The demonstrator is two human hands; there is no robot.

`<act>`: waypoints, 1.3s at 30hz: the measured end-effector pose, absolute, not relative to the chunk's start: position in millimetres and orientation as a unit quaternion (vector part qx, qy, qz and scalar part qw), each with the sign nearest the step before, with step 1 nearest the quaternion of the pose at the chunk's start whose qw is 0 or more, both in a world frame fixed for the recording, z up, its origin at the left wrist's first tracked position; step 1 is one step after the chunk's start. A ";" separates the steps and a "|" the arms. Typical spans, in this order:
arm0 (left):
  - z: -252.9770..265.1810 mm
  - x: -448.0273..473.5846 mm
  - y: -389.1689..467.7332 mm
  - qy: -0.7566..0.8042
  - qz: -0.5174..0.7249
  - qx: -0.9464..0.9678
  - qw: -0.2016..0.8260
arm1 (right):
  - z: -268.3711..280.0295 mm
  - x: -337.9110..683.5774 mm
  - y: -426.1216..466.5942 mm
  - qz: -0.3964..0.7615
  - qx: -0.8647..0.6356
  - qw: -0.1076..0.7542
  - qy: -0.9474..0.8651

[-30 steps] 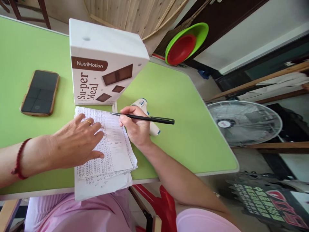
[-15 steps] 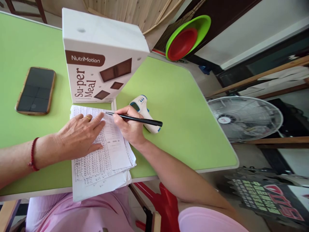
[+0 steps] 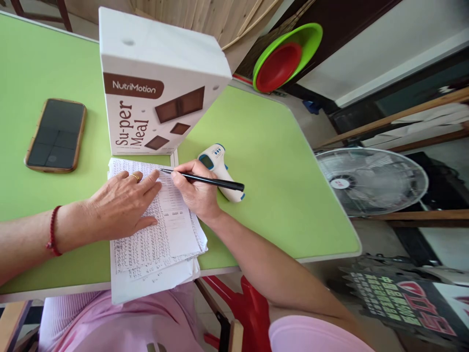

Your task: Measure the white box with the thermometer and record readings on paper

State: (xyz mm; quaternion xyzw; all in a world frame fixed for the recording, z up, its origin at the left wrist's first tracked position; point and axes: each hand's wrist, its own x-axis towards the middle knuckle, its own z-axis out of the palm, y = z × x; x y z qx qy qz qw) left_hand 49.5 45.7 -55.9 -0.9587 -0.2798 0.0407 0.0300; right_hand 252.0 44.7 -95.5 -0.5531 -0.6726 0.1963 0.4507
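Observation:
A stack of paper sheets (image 3: 179,239), its top sheet covered in handwriting, lies at the front edge of the green table (image 3: 278,195). My left hand (image 3: 126,203) rests flat on the top sheet with its fingers spread. A black pen (image 3: 212,181) is pinched in my right hand (image 3: 200,193), its tip on or just over the sheet beside my left index finger. Right behind my right hand lies a white infrared thermometer (image 3: 220,168), partly covered by the hand and pen. Just beyond the papers stands a white "NutriMotion Su-per Meal" box (image 3: 161,73).
A phone (image 3: 56,134) in a brown case lies on the table to the left. Past the table's right edge are a fan (image 3: 373,183) and a printed bag or sheet (image 3: 406,298). Green and red basins (image 3: 280,66) are at the back; a red stool (image 3: 252,313) is under the table.
The view has shifted slightly. Both hands stay almost where they were on the papers, and the pen's rear end has swung very slightly.

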 end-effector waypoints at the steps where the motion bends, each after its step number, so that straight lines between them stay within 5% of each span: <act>1: -55.6 49.6 45.7 -0.280 0.042 -0.959 0.029 | -95.8 252.3 44.7 0.197 -0.554 0.447 -0.674; 39: -54.2 51.2 46.5 -0.285 0.059 -0.956 0.031 | -100.1 253.0 47.5 0.176 -0.515 0.496 -0.677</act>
